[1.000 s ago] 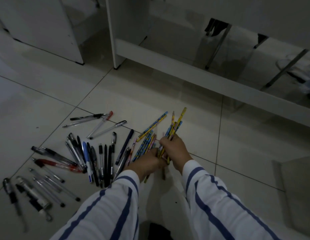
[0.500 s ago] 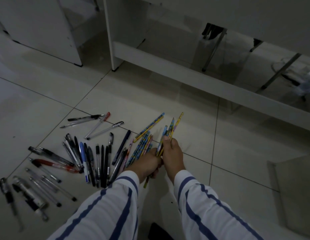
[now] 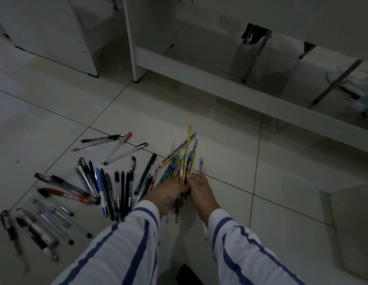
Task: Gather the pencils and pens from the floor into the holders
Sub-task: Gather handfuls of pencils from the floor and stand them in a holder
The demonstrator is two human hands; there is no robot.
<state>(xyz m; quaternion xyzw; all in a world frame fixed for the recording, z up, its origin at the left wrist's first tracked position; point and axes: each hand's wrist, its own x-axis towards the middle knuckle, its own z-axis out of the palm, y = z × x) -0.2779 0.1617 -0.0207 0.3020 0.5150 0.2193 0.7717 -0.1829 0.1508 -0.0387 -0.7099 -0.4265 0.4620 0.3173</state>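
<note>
Pale glossy floor (image 3: 199,112) tiles fill the dim view, crossed by dark grout lines, with a white furniture frame (image 3: 220,87) running along the far side. Low in the middle, both hands meet on one bunch of pencils (image 3: 187,161): the left hand (image 3: 168,194) curls round it from the left and the right hand (image 3: 199,192) from the right, knuckles close together, both clamped on the bunch. Its long axis runs almost straight away from the person; the far ends fan out past the fingers, a yellow one reaching furthest, and the near ends poke out below the hands toward the person, though whether they touch the tiles cannot be told. A short pinkish pencil (image 3: 201,166) stands out just right of the fan, pointing the same way; it is unclear if it is held. Left of the hands, the pens (image 3: 121,188) lie loose on the floor: a row just beside the left wrist lies roughly parallel, pointing away from the person, with a blue pen (image 3: 99,182) among the black ones. A red pen (image 3: 63,195) lies more crosswise further left, and several clear-barrelled pens (image 3: 115,146) lie slanted beyond the row. White sleeves (image 3: 127,243) with blue stripes cover both forearms
</note>
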